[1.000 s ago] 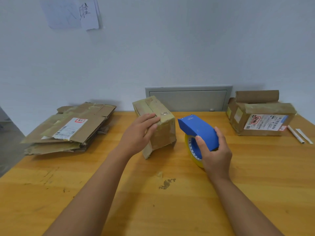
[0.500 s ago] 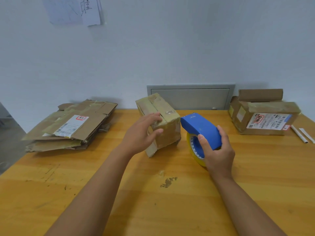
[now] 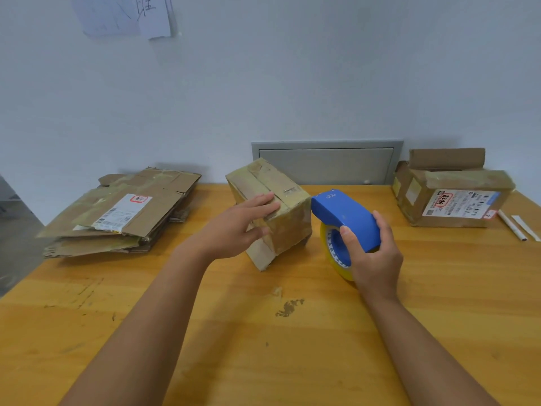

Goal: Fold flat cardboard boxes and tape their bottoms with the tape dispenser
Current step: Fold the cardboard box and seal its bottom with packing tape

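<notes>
One small taped box (image 3: 275,212) stands tilted at the middle of the wooden table (image 3: 439,303), the left hand (image 3: 237,227) laid over its top with fingers straight. Just beside it, the right hand (image 3: 377,259) grips the blue tape dispenser (image 3: 344,218). Flattened cardboard (image 3: 123,212) lies stacked far left; another box (image 3: 450,197) sits far right.

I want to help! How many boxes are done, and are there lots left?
One made-up box sits at the far right. The left hand steadies a folded box while the right hand holds the tape dispenser beside it. A stack of flat boxes still waits.
</notes>
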The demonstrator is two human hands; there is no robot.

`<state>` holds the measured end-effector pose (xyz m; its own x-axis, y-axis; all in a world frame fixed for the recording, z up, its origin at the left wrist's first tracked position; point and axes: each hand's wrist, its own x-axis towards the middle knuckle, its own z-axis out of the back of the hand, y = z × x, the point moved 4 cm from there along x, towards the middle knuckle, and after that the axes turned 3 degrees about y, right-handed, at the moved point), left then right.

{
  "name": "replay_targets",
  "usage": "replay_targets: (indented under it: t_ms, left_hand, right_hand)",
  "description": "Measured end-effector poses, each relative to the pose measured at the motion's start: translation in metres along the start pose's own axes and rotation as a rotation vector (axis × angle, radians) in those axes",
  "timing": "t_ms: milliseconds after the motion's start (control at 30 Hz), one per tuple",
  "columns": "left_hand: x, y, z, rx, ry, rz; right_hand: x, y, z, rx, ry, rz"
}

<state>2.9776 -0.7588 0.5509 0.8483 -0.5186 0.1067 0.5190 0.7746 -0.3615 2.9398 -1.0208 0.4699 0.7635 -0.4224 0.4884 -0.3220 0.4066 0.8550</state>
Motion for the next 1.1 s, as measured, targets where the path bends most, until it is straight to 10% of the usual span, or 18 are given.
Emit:
replay_targets:
  t_ms: [1100]
  left_hand:
    - [0.013,-0.027,-0.023,0.267,-0.405,-0.201]
  right_hand:
    - [0.004,-0.003,0.006,0.096,-0.108,-0.148]
